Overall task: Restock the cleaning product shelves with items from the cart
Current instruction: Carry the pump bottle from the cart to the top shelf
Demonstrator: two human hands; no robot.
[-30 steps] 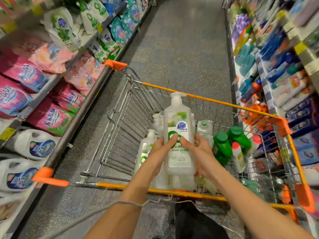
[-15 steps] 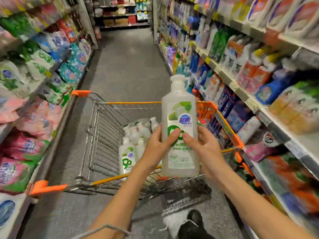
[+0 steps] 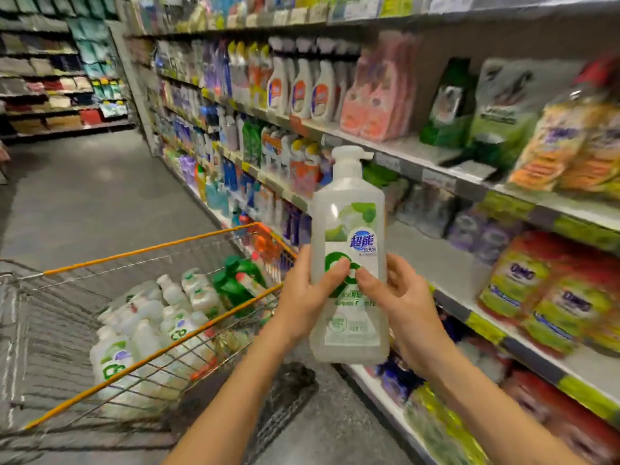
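Holding the pump bottle [image 3: 349,229] upright between both hands, the person faced the right-hand shelves. The left hand [image 3: 308,297] had its grip curled round the bottle's left side, thumb on the label; the right hand [image 3: 402,303] clasped the right side likewise. The bottle's long axis stood vertical, pump uppermost, in the air before a bare stretch of the middle shelf [image 3: 436,263], which lay ahead and rightward, nearer the right hand. The cart [image 3: 134,253], with spare bottles [image 3: 174,317], stood to the left.
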